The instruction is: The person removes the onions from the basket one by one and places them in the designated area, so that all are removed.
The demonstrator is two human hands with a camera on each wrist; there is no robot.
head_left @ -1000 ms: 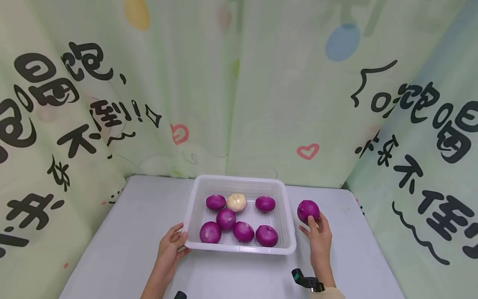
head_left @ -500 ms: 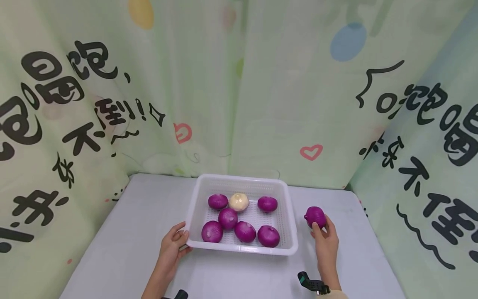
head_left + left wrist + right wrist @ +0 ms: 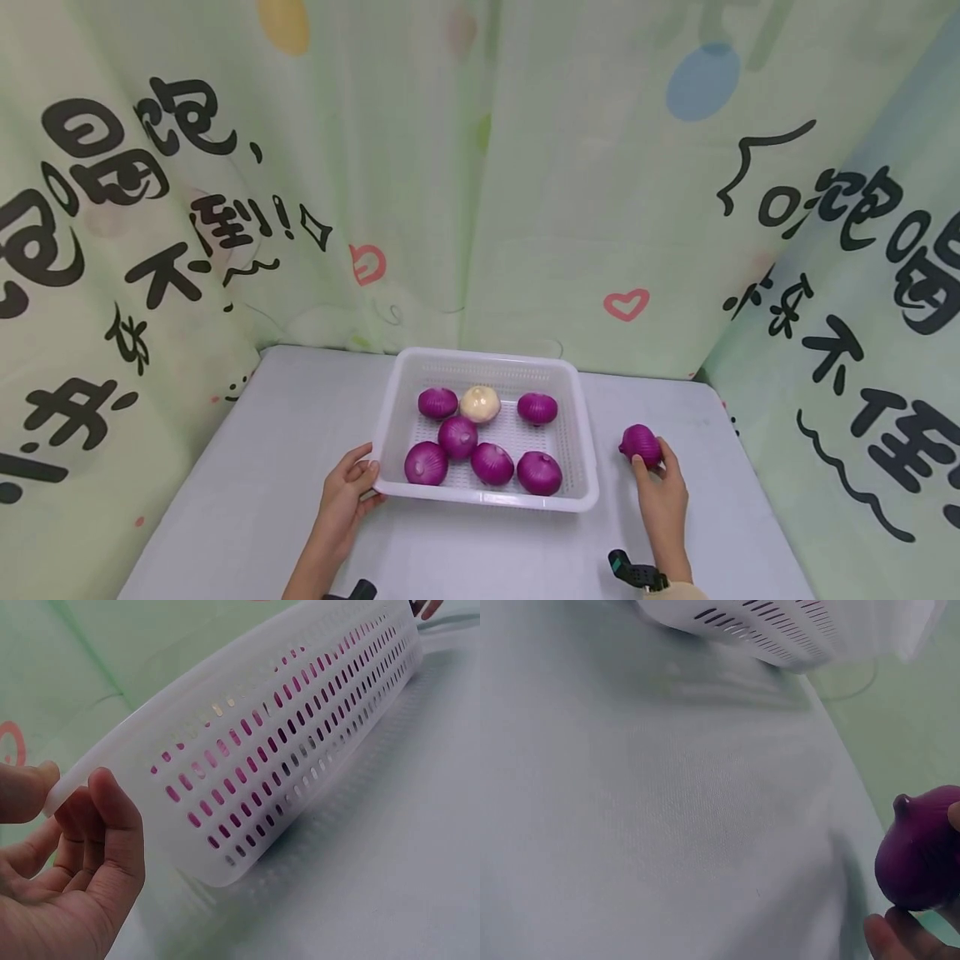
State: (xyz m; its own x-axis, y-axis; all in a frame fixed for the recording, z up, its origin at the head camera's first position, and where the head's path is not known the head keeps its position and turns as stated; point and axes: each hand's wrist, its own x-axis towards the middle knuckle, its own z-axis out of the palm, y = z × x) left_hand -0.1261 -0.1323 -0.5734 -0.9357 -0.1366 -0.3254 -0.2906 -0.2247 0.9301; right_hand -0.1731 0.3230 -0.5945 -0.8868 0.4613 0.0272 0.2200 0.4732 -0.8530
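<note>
A white perforated basket [image 3: 487,500] stands on the grey table [image 3: 285,433] with several purple onions [image 3: 458,437] and one pale onion [image 3: 480,403] in it. My left hand [image 3: 366,482] grips the basket's near-left corner, thumb over the rim; the left wrist view shows the hand [image 3: 82,840] pinching the basket [image 3: 300,727] there. To the right of the basket, my right hand [image 3: 654,472] holds a single purple onion [image 3: 640,443] low over the table. In the right wrist view this onion [image 3: 922,847] sits above a fingertip [image 3: 881,934], stem end up.
Pale green printed curtains [image 3: 480,208] close the table in at the back and both sides. Bare tabletop lies left of the basket and along the near edge. The right table edge runs close to the held onion. A black wrist mount [image 3: 633,573] shows at the bottom.
My right hand has moved the single purple onion down and a little to the right, away from the basket. The left hand and the basket have stayed in place.
</note>
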